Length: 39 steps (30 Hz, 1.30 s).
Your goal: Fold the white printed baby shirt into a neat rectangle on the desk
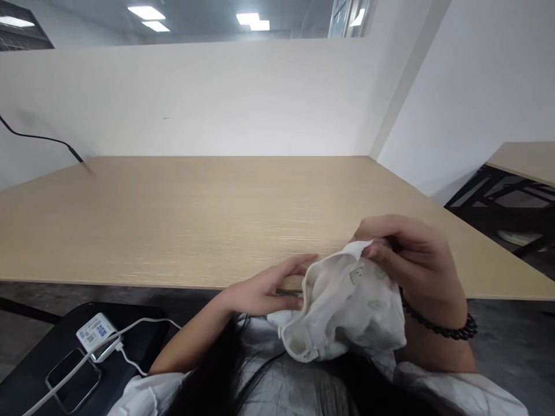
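A soft white cloth garment (347, 294) with small grey-green prints and bound edges hangs bunched over my lap, by the table's front edge. Its full shape is hidden in the folds. My right hand (411, 260), with a black beaded bracelet (451, 329) at the wrist, pinches the garment's upper right part between thumb and bent fingers. At the garment's left edge is my left hand (269, 289), its thumb apart from its stretched fingers. The left thumb tip touches the fabric, and some left fingertips pass behind it.
A light wooden table (195, 214) reaches back to a white partition (225, 98). At lower left, a black chair seat (143, 341) bears a white power bank (97, 335), a phone (73, 378) and white cables. A black cable (43, 137) hangs at the far left.
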### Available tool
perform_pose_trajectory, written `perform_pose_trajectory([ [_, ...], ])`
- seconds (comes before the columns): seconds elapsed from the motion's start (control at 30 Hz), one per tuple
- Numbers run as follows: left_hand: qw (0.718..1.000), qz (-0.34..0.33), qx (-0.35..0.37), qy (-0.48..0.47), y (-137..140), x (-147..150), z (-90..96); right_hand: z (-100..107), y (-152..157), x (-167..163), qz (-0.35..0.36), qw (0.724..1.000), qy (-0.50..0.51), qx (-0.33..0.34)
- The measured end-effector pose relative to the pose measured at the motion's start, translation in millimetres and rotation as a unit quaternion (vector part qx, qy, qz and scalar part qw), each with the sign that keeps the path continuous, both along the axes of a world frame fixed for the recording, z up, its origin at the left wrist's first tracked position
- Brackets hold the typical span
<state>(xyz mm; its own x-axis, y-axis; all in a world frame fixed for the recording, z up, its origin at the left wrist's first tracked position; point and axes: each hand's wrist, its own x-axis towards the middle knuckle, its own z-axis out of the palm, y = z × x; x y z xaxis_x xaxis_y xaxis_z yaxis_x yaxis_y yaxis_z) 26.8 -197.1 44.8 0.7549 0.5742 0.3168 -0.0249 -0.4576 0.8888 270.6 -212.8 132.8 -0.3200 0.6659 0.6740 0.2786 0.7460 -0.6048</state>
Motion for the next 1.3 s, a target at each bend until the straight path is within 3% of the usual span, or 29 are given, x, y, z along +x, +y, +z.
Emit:
perform_pose_trajectory([
  [0.1,0.998,0.009,0.063,0.004,8.7,-5.3,16.1,6.7,8.4,10.4,-0.053,0.997,-0.003,0.052],
  [0.23,0.966,0.184,0.182,-0.023,3.6,-33.5,44.0,14.8,8.2,26.3,-0.136,0.982,-0.054,0.12],
  [0.37,0.882,0.334,0.332,0.015,-27.3,-57.5,84.3,25.7,-14.5,25.2,-0.241,0.935,-0.143,0.218],
  [0.47,0.792,0.426,0.435,0.043,-33.0,-61.6,120.2,42.6,-17.4,16.6,-0.308,0.897,-0.153,0.279],
  [0.5,0.77,0.447,0.448,0.077,-24.9,-61.2,131.1,49.4,-10.0,13.4,-0.311,0.895,-0.16,0.276],
  [0.53,0.767,0.452,0.438,0.128,-10.8,-60.4,140.2,55.9,2.4,10.1,-0.306,0.9,-0.175,0.257],
  [0.6,0.779,0.453,0.336,0.272,33.1,-59.1,149.2,63.5,41.4,2.9,-0.275,0.916,-0.242,0.161],
  [0.7,0.79,0.4,0.213,0.413,117.1,-61.4,131.7,49.5,120.3,-9.5,-0.245,0.907,-0.341,0.034],
  [0.77,0.791,0.344,0.167,0.478,163.8,-68.5,103.0,22.5,168.8,-15.3,-0.222,0.888,-0.399,-0.05],
  [0.83,0.792,0.296,0.12,0.52,192.5,-82.5,70.9,-10.2,202.9,-15.5,-0.185,0.856,-0.461,-0.144],
  [0.93,0.837,0.255,0.023,0.483,206.3,-115.5,36.2,-51.1,225.4,-4.7,-0.175,0.838,-0.483,-0.185],
  [1.07,0.854,0.219,-0.066,0.467,207.3,-159.2,25.0,-73.3,231.7,14.8,-0.201,0.83,-0.488,-0.179],
  [1.17,0.826,0.253,-0.011,0.503,213.3,-174.2,26.7,-75.6,235.7,19.8,-0.234,0.825,-0.488,-0.165],
  [1.3,0.794,0.329,0.09,0.504,221.1,-164.7,28.1,-72.1,236.7,6.4,-0.307,0.818,-0.47,-0.129],
])
